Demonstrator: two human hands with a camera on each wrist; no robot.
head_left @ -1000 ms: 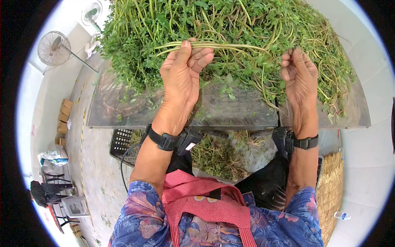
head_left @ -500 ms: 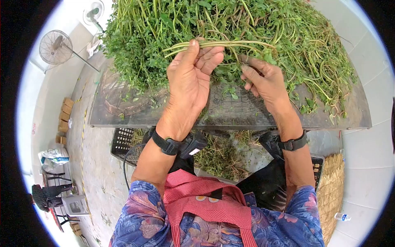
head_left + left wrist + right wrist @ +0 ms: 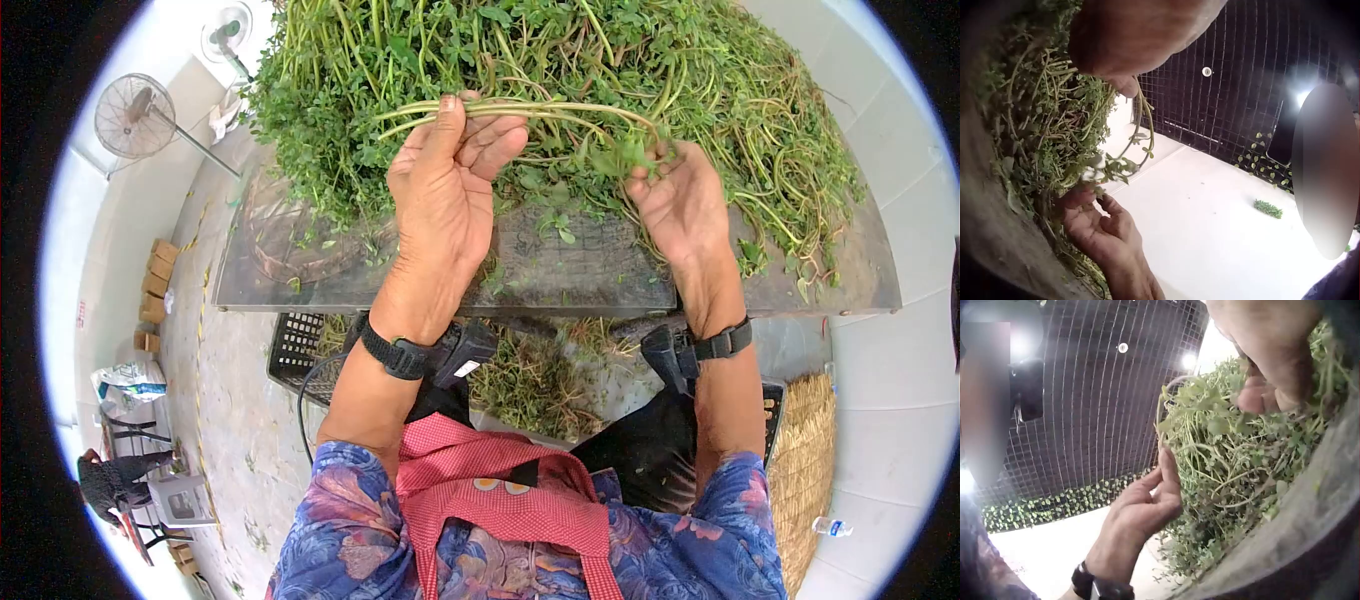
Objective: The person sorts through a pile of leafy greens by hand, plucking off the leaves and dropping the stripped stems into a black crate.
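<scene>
My left hand pinches a few long, pale green plant stems between thumb and fingers. They stretch sideways above the front of the heap, their cut-looking ends to the left. At their bent right end hangs a tuft of leaves, where the curled fingers of my right hand pinch, palm turned up. In the left wrist view the stems arch down toward the right hand. From the right wrist, the left hand shows with its thumb and finger at the stems. Behind both hands rises a large heap of leafy green stems.
The heap lies on a dark worktop with bits of leaf along its front. Below the edge sits a black crate, with more plant matter near the knees. A standing fan is at the left, a straw-woven block at the right.
My right hand first came left from the right side to the stems, then slid back right to their leafy end with its palm turning up. The left hand keeps its pinch, shifting slightly.
</scene>
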